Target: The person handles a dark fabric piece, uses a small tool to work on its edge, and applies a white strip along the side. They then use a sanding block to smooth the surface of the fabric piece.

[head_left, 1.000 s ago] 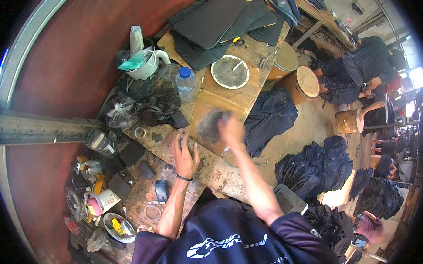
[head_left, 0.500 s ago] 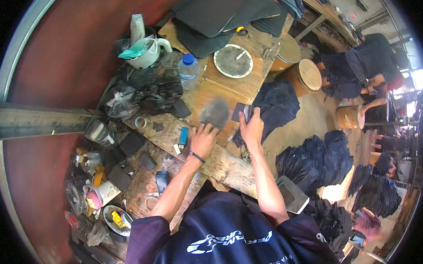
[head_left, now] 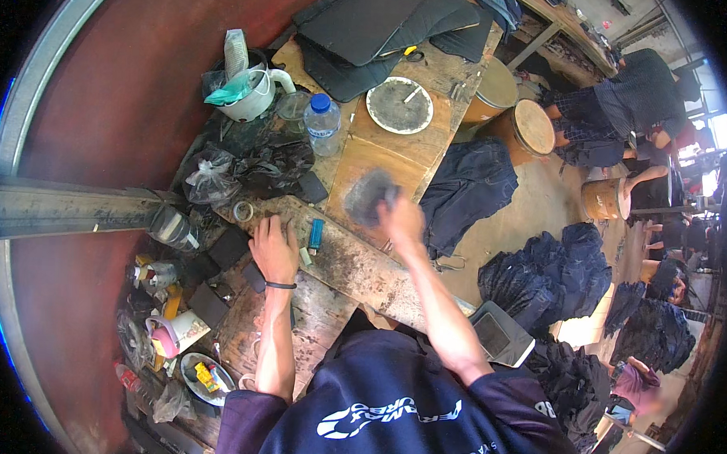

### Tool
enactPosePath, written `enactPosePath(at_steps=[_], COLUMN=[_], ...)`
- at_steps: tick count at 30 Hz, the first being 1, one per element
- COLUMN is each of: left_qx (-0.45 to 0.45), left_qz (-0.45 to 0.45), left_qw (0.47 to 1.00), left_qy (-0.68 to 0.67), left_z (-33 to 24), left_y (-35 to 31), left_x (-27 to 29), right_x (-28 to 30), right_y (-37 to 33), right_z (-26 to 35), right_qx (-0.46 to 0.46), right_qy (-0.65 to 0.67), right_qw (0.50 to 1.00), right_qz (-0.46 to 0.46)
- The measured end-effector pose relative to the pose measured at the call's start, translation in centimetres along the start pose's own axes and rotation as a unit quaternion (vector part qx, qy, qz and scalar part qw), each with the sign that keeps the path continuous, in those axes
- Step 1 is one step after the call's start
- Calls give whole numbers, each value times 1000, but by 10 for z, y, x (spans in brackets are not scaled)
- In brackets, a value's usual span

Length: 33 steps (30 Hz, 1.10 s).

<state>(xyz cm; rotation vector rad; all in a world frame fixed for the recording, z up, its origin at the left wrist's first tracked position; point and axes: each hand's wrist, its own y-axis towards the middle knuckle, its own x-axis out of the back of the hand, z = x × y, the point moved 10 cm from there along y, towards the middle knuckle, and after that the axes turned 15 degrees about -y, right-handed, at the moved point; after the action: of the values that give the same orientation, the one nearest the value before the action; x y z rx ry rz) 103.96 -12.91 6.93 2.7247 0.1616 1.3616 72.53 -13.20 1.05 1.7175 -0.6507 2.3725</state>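
My right hand [head_left: 402, 223] is blurred by motion, closed around a dark rectangular piece [head_left: 391, 197] that looks like folded abrasive sheet. It is over the right edge of a dark grey oval patch [head_left: 364, 197] on a wooden board [head_left: 353, 167]. Whether that patch is a flat piece or a powder smear I cannot tell. My left hand [head_left: 274, 252], with a black wristband, lies palm down with fingers extended on the plank's edge, holding nothing. Beside it are a blue lighter [head_left: 316, 235] and a small pale block [head_left: 305, 257].
Beyond the oval patch stand a blue-capped bottle [head_left: 323, 129] and a round white-rimmed plate [head_left: 399, 105]. Black flat panels [head_left: 378, 27] are stacked at the back. Dark jeans [head_left: 469, 187] hang at the right edge. Clutter including a dish [head_left: 206, 379] fills the left. Other people work far right.
My left hand has left the oval patch and moved left to the plank's edge. My right hand has moved left and slightly nearer, bringing the dark rectangular piece over the patch.
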Motion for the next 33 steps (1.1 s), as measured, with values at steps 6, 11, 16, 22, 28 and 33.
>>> enactPosePath(at_steps=[6,11,16,22,28,33], left_qx=[20,44,48,55,59,43], left_qz=[8,35,48,54,57,49], left_qw=[999,998,998,997,997,998], left_qy=[42,40,20,7,8,25], left_z=[24,34,35,37,40,42], left_y=[-17,-21,-19,-19,-21,-21], left_x=[-8,-17,-18,-19,-21,-21], right_x=[52,-5,41,-6,-4,47], right_y=[-38,-38,-44,-36,-49,-32], right_z=[-86,-16,-78,51,-17,-31], right_qx=[-89,-3,-73,102,66,95], right_qy=[-16,87,-36,103,16,40], right_qw=[992,996,994,989,996,991], right_qz=[-86,0,-77,-6,61,-83])
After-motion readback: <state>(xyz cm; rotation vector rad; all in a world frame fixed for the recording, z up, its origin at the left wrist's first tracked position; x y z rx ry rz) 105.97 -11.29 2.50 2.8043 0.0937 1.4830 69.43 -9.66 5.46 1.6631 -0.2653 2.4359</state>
